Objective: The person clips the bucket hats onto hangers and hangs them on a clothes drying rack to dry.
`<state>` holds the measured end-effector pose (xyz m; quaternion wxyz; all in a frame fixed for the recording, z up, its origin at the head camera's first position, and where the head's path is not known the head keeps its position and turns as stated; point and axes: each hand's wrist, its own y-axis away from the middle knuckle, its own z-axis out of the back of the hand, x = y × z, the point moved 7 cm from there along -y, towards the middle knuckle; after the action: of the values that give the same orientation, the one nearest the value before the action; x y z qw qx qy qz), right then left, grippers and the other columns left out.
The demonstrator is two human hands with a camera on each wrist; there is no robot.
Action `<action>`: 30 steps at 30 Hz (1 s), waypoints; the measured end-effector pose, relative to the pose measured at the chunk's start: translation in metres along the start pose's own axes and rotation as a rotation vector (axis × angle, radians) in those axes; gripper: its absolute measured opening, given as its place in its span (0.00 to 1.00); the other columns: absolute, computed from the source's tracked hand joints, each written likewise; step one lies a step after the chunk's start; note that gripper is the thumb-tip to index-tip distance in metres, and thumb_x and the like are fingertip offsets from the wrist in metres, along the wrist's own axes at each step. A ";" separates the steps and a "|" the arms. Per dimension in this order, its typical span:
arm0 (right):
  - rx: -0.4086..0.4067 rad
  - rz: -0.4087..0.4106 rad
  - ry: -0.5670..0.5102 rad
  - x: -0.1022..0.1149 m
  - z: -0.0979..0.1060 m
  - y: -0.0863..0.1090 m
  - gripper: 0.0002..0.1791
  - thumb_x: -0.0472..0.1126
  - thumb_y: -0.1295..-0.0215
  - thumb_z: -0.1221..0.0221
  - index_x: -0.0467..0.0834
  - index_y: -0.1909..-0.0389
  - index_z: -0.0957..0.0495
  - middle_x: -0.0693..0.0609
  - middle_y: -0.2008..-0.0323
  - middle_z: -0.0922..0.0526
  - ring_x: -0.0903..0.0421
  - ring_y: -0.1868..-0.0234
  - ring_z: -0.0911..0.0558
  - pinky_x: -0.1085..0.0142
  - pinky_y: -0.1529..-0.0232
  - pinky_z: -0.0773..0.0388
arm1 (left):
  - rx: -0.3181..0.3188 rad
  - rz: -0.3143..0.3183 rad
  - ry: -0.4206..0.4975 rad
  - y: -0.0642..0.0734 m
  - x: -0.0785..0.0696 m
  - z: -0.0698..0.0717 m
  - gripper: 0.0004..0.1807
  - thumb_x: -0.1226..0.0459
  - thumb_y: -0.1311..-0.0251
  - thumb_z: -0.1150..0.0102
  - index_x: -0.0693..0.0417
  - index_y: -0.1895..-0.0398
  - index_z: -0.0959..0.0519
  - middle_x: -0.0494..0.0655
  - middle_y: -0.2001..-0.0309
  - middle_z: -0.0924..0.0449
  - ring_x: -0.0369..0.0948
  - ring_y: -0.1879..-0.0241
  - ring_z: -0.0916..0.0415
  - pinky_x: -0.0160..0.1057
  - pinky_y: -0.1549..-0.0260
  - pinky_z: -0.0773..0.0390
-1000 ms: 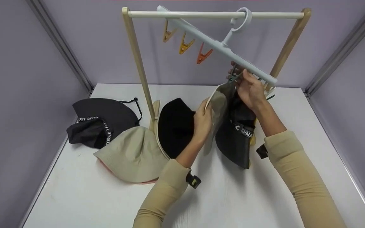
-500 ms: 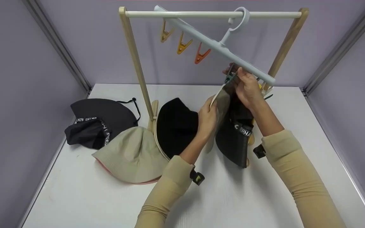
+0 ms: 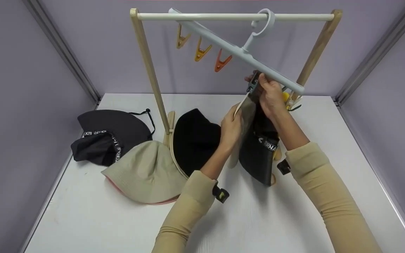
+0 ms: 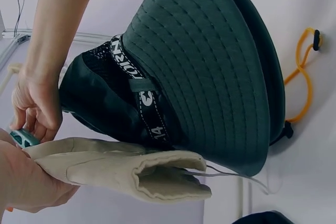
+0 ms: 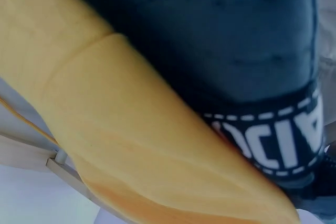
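Observation:
My left hand [image 3: 231,128] grips the pale brim edge of a beige bucket hat [image 3: 246,112] that hangs folded, its upper corner at a dark green clip [image 3: 252,85]. With thumb and fingers my right hand [image 3: 271,96] pinches this clip, just below the pale hanger [image 3: 237,51]. Whether the clip's mouth holds the cloth cannot be made out. Directly behind, a dark hat with a lettered band [image 3: 260,154] hangs down; the left wrist view shows its stitched brim [image 4: 210,66] beside the beige hat. My right forearm fills much of the right wrist view, so that hand's fingers are hidden there.
The hanger hooks tilted over the white rod [image 3: 202,16] of a wooden-legged rack [image 3: 149,63]. Tan, yellow and red-orange clips [image 3: 222,63] dangle at its left. On the white table lie a black hat [image 3: 118,123], a beige hat [image 3: 149,175] and a black-lined hat [image 3: 195,140].
My left hand has moved slightly up and right, bringing the beige hat's corner closer to the clip. My right hand has shifted a little left with the clip, whose handles now look closer together.

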<state>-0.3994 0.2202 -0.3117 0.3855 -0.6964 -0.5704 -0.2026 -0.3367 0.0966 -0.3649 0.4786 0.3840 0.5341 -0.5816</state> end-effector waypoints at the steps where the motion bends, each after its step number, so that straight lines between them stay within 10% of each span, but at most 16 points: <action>1: -0.002 0.007 0.010 0.000 0.000 0.000 0.09 0.33 0.33 0.53 0.34 0.61 0.25 0.42 0.67 0.20 0.46 0.60 0.19 0.61 0.52 0.30 | -0.001 -0.002 -0.002 -0.001 -0.001 0.000 0.16 0.63 0.31 0.58 0.53 0.44 0.26 0.47 0.66 0.25 0.37 0.68 0.31 0.33 0.62 0.32; 14: 0.125 -0.019 0.031 -0.002 -0.003 0.005 0.14 0.37 0.30 0.55 0.34 0.56 0.25 0.41 0.60 0.21 0.46 0.54 0.22 0.60 0.45 0.38 | 0.027 -0.001 0.005 -0.006 -0.014 -0.001 0.16 0.63 0.30 0.59 0.53 0.43 0.27 0.44 0.74 0.30 0.36 0.79 0.37 0.32 0.72 0.33; 23: 0.158 -0.019 0.084 -0.003 0.004 0.014 0.19 0.39 0.28 0.58 0.32 0.43 0.32 0.39 0.49 0.25 0.45 0.42 0.32 0.62 0.39 0.49 | 0.012 -0.001 -0.055 -0.005 -0.009 -0.001 0.18 0.62 0.31 0.56 0.52 0.41 0.28 0.46 0.48 0.25 0.37 0.54 0.29 0.36 0.53 0.32; 30: 0.162 -0.036 0.340 -0.007 0.010 0.032 0.29 0.35 0.29 0.58 0.31 0.32 0.55 0.40 0.31 0.50 0.54 0.32 0.49 0.68 0.37 0.54 | 0.001 -0.030 -0.090 -0.001 0.003 -0.003 0.20 0.65 0.33 0.54 0.56 0.38 0.33 0.50 0.44 0.28 0.41 0.46 0.31 0.37 0.51 0.32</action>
<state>-0.3726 0.2217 -0.3321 0.5275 -0.6086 -0.5239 -0.2773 -0.3390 0.0990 -0.3678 0.4928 0.3498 0.5175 -0.6057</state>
